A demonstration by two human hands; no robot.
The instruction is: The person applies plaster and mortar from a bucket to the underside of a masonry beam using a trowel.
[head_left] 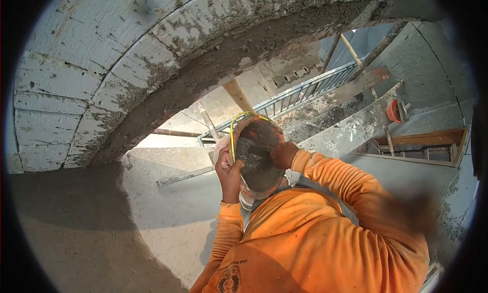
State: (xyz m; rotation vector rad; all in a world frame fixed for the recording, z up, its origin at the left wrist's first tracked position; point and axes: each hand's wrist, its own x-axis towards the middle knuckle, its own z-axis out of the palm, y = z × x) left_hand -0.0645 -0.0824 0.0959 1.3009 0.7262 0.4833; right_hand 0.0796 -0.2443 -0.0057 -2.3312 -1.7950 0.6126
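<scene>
A round, reddish pan (256, 166) of wet grey mortar is in front of my body. My left hand (230, 173) is closed on its left rim, thumb toward the mortar, beside a pale cloth or bag and a yellow strip (232, 135) along the rim. My right hand (284, 154) is closed at the pan's right side, round a dark tool (258, 149) that reaches into the mortar. The tool's far part is hard to make out against the mortar.
A curved block wall edge (152, 54) with rough mortar arches overhead. Beyond the pan are wooden poles (237, 95), a metal railing (305, 89) and mortar-stained planks (351, 122). A red container (393, 111) sits at the right, above a wood-framed opening (417, 148).
</scene>
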